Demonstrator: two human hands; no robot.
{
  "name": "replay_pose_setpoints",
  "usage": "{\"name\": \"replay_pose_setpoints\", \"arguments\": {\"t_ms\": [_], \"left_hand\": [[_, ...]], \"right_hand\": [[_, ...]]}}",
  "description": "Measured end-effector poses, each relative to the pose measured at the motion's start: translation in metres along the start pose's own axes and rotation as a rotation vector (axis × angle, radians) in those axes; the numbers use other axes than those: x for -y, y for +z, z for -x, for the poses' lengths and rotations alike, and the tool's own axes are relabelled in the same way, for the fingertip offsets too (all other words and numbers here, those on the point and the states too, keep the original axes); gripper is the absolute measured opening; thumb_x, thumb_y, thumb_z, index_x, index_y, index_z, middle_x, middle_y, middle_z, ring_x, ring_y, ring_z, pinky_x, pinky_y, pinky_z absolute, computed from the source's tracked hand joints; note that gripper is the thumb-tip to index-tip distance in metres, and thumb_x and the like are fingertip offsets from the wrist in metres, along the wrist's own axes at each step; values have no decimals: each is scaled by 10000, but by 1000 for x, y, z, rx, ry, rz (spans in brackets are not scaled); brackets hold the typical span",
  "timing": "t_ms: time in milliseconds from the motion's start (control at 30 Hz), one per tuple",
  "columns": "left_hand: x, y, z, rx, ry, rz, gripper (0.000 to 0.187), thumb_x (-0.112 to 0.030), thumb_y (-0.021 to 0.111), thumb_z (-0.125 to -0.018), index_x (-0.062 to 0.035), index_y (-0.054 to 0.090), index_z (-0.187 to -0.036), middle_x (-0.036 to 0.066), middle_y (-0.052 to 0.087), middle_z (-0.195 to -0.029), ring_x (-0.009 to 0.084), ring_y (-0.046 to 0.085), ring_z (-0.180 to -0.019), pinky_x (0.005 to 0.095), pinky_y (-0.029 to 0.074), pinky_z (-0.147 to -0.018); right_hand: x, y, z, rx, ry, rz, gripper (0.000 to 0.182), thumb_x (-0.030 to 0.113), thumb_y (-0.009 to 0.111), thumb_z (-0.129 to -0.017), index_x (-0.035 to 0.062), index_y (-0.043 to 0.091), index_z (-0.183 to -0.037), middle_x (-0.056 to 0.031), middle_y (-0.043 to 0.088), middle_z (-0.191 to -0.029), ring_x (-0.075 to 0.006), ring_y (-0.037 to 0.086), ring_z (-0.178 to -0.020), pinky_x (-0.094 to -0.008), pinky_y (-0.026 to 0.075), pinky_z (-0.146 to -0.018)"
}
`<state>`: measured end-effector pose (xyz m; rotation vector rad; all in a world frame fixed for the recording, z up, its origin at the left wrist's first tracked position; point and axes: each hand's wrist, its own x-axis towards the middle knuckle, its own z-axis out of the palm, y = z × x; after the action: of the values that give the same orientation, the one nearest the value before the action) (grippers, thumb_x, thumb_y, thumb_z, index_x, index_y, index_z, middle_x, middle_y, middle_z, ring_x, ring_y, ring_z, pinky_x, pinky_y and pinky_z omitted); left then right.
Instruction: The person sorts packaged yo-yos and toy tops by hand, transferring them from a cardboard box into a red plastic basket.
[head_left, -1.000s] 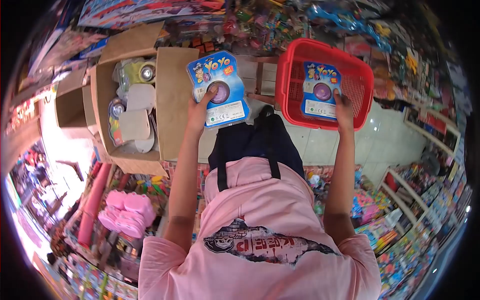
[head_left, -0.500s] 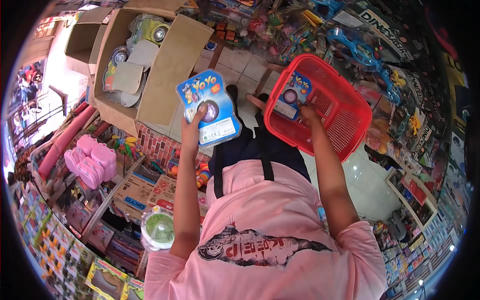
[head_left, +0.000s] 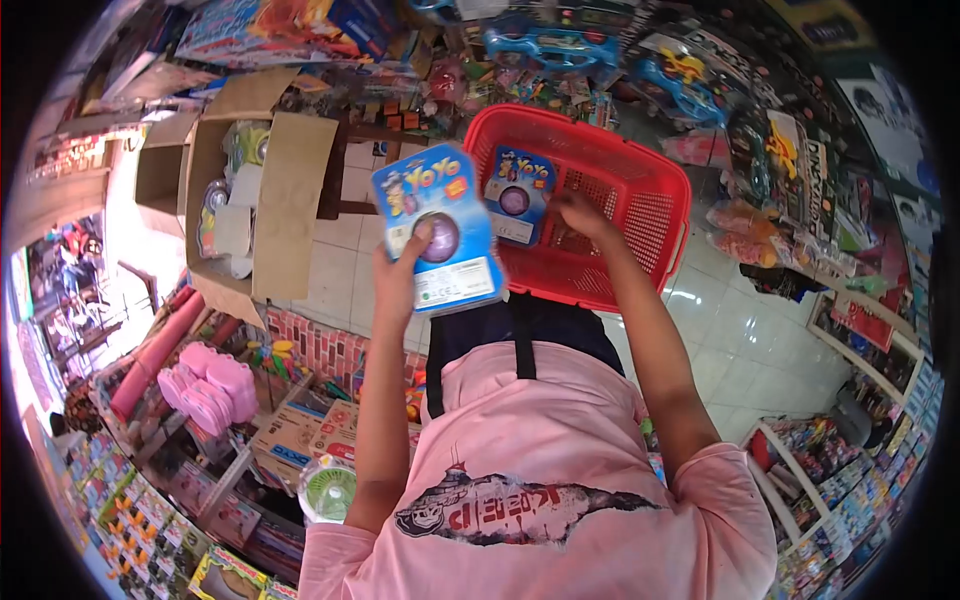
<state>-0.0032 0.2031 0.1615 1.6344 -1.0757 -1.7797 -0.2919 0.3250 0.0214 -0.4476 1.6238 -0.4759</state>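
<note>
Blue yoyo packs [head_left: 455, 285], in what looks like a stack, are gripped at their left edge by my left hand [head_left: 400, 265], its thumb over the purple yoyo. A red plastic basket [head_left: 655, 220] rests just beyond my lap. Inside it, at the left, another blue yoyo pack [head_left: 525, 170] leans with its front showing. My right hand [head_left: 580, 215] reaches into the basket at that pack's right edge. Its fingers are bent and partly hidden, and whether they grip the pack is unclear.
An open cardboard box [head_left: 290, 220] with packaged items stands at the left. Pink cases [head_left: 215, 385] and a green-and-white fan [head_left: 328, 490] are at the lower left. Bagged toys [head_left: 555, 50] line the far side. Tiled floor [head_left: 740, 340] shows at the right.
The view has shifted, and the box appears farther left. The basket appears left of its earlier place and turned. My right hand is by the right edge of the pack in the basket.
</note>
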Motion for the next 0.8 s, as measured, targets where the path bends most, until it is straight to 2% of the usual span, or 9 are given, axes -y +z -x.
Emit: {"name": "replay_pose_setpoints", "arguments": {"t_ms": [67,200,267,333,367,467,500,633,800], "left_hand": [[-3,25,-3,252,73,-40,520,-278,760,-856,84,558,-1169,139,672,-1030,170,657,-896,308,523,-800],[15,85,-12,436,258,-231,475,-273,719,-896,61,565,-1197,129,699,-1025,159,664,-913,303,513,-816],[31,110,-19,539,281,-304,506,-311,711,-900,76,558,-1189,159,703,-1032,199,684,-929,315,513,-823],[54,129,-31,566,310,-405,506,-322,706,-900,71,560,-1183,186,700,-1007,242,690,-924,337,515,-814],[65,136,-38,574,342,-503,506,-334,700,-899,66,562,-1177,213,696,-982,284,695,-918,360,516,-806],[103,148,-66,616,483,-883,462,-329,687,-900,53,583,-1137,249,677,-925,368,682,-890,414,513,-783],[123,151,-79,684,433,-790,410,-315,698,-885,44,610,-1063,255,671,-897,402,667,-871,436,506,-759],[146,163,-93,709,387,-1050,355,-301,688,-898,26,627,-1024,185,652,-828,320,647,-773,388,488,-716],[169,155,-107,609,489,-1049,269,-189,715,-837,14,657,-1003,206,695,-960,346,687,-905,390,533,-790]], "right_hand": [[12,-3,45,53,-73,-234,637,569,550,-933,-14,553,-1190,-136,677,-958,-190,692,-849,-337,551,-748],[21,-1,111,155,-297,-690,643,614,427,-975,33,571,-1211,-101,680,-1003,-178,682,-847,-327,537,-748],[8,0,115,127,-300,-773,511,468,503,-1001,33,559,-1263,-97,674,-1092,-176,666,-938,-325,519,-836],[-8,6,104,-170,-454,-491,450,313,619,-968,27,542,-1307,-107,657,-1174,-176,632,-1044,-318,482,-924],[-18,1,95,-170,-348,-588,442,184,676,-925,21,542,-1313,-107,653,-1201,-180,609,-1099,-313,457,-963],[-50,-3,72,-330,-247,-598,409,197,660,-936,9,561,-1285,-107,663,-1178,-186,621,-1077,-325,466,-946],[-59,-4,65,-333,-241,-602,409,197,660,-936,9,561,-1285,-107,663,-1178,-186,621,-1077,-325,466,-946],[-89,-7,34,-457,-133,-406,439,199,674,-918,-7,558,-1288,-156,661,-1193,-239,634,-1094,-343,481,-931],[-110,-8,-1,-616,14,-36,514,241,711,-886,-9,549,-1305,-207,638,-1238,-301,627,-1136,-365,490,-934]]}}
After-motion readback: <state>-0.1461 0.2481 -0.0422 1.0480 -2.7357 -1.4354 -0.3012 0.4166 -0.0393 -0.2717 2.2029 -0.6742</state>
